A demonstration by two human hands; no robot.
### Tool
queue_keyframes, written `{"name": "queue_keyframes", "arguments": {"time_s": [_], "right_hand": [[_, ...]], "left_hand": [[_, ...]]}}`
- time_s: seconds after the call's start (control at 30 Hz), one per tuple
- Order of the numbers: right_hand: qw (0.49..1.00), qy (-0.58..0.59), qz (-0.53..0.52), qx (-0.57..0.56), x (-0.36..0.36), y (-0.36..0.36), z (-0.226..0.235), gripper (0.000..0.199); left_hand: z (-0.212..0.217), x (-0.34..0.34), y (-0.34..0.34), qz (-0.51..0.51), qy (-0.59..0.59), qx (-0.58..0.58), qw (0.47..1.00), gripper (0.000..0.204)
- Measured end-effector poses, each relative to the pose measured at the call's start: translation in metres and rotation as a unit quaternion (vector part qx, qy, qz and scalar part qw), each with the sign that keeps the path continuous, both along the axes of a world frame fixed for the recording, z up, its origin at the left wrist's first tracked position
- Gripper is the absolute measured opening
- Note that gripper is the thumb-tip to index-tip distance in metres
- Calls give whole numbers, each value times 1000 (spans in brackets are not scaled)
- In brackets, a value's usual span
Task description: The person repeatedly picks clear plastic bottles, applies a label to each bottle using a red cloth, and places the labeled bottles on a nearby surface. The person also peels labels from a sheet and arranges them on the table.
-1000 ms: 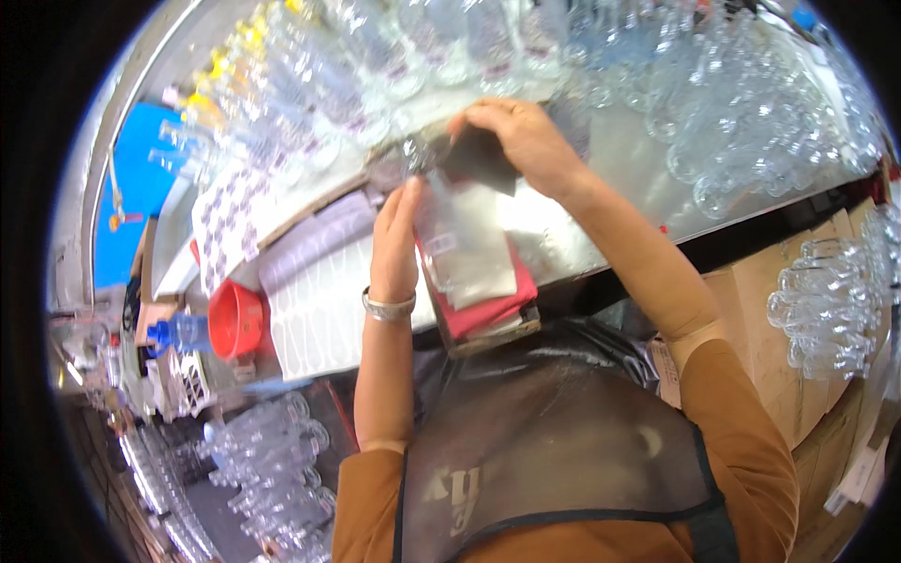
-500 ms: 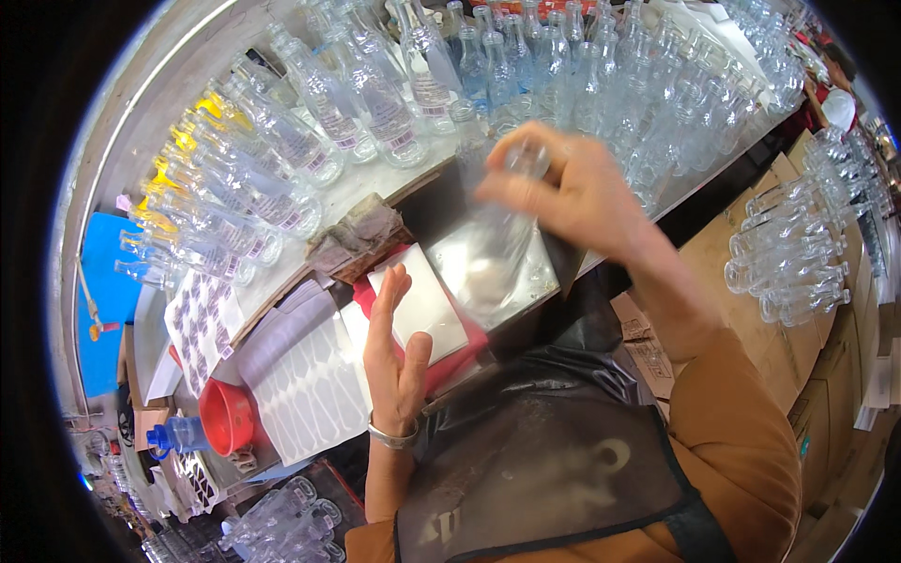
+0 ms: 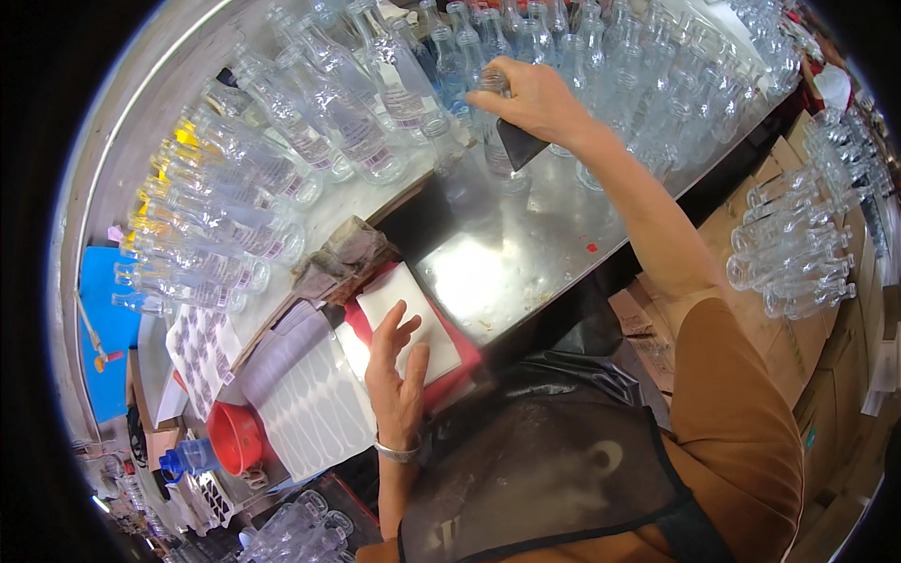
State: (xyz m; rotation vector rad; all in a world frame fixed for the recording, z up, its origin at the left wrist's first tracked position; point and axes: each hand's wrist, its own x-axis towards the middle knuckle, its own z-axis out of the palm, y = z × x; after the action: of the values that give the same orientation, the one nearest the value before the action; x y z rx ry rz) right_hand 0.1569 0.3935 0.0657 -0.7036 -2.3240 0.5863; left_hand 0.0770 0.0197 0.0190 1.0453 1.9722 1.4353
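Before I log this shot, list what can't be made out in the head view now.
All in the head view:
Part of the neck of the clear bottle: covered by the right hand.
How the dark flat piece is held: its upper edge is hidden by the same hand.
Part of the white pad: behind the left hand.
The lower-left bottles: cut off by the lower edge.

Glare (image 3: 472, 267) whitens the metal tabletop (image 3: 563, 225); a blue panel (image 3: 113, 300), possibly upright, shows left.
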Motion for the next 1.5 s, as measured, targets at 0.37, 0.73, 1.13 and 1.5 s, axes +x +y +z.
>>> {"name": "queue_keyframes", "arguments": {"time_s": [0.37, 0.73, 1.13, 1.5], "right_hand": [[973, 24, -161, 166, 103, -49, 68, 61], [991, -38, -82, 100, 147, -87, 40, 22], [902, 141, 278, -299, -67, -166, 22, 41], [906, -38, 276, -320, 8, -241, -66, 40]], "left_hand": [[-14, -2, -4, -8, -39, -18, 999, 46], [-10, 8, -10, -6, -84, 29, 996, 44], [5, -30, -17, 10, -159, 95, 983, 72], [-16, -24, -17, 110, -149, 127, 974, 66]]}}
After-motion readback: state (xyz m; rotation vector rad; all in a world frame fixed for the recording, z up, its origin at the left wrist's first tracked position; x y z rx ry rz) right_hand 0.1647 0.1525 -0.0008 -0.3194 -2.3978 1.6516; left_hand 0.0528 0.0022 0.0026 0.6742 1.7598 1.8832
